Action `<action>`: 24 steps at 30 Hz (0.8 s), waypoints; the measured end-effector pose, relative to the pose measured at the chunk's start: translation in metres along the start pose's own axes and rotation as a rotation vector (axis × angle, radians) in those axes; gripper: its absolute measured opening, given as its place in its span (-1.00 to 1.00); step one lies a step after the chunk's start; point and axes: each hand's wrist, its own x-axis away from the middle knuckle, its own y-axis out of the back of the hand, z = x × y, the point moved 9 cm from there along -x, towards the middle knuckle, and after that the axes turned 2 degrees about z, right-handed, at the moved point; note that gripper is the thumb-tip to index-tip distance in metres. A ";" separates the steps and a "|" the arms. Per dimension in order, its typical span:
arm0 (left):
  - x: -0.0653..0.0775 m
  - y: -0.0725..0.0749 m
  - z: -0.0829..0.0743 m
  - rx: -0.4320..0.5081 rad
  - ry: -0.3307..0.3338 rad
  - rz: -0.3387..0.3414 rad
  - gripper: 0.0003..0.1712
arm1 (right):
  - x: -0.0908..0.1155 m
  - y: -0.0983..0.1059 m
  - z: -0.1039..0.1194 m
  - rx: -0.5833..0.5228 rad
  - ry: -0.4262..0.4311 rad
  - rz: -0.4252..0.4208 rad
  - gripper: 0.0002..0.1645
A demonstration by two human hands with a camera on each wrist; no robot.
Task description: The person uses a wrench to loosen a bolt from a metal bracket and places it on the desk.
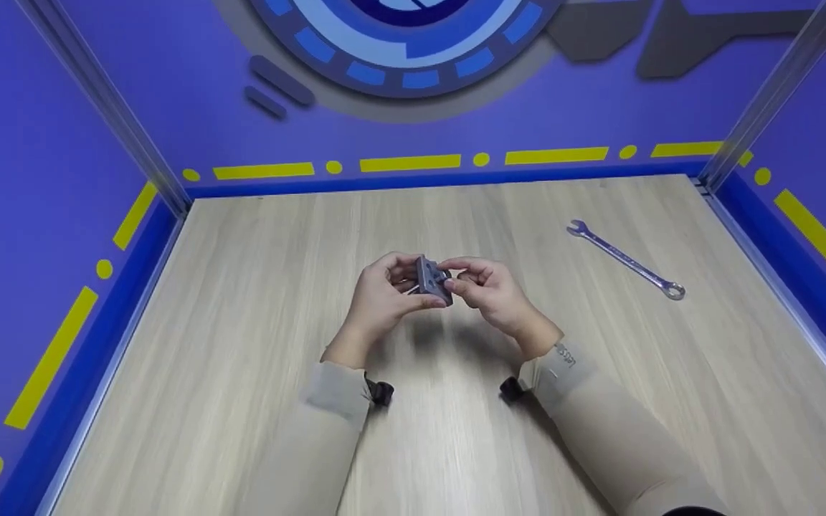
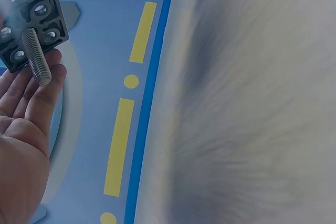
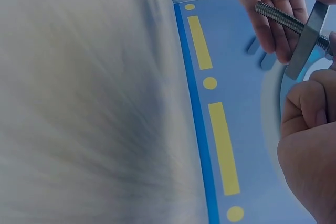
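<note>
In the head view both hands meet over the middle of the wooden table. My left hand grips a small grey rectangular plate between thumb and fingers, by its edges. The left wrist view shows holes near the corners of the plate and recesses in its face. A threaded metal bolt runs through its middle, its long end pointing towards the left palm. On the opposite face my right hand pinches the bolt's short end with thumb and fingers, which partly hide it. In the right wrist view, thread shows on both sides of the plate.
A combination wrench lies on the table at the right, open end pointing to the back. Blue panels with yellow markings stand around the back and sides, with metal posts at the corners.
</note>
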 end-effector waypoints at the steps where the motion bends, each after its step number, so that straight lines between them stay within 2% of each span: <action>1: 0.000 0.000 -0.001 -0.002 -0.001 -0.001 -0.08 | 0.000 0.000 0.001 0.003 0.005 0.010 -0.55; 8: 0.000 0.001 -0.002 0.005 0.003 -0.003 -0.09 | 0.000 -0.001 0.003 0.021 0.015 0.046 -0.58; 12: 0.000 0.000 -0.002 -0.008 0.006 -0.002 -0.08 | 0.001 0.000 0.006 -0.003 0.040 0.042 -0.50; 15: 0.000 0.000 -0.002 -0.010 0.008 -0.005 -0.09 | 0.000 0.004 0.007 -0.020 0.031 -0.037 -0.52; 20: 0.000 -0.001 -0.001 -0.014 -0.002 -0.003 -0.09 | -0.001 0.017 0.002 0.056 -0.039 -0.230 -0.90; 24: 0.001 -0.003 -0.002 -0.019 -0.009 0.010 -0.10 | -0.001 0.018 0.002 0.143 -0.054 -0.247 -0.85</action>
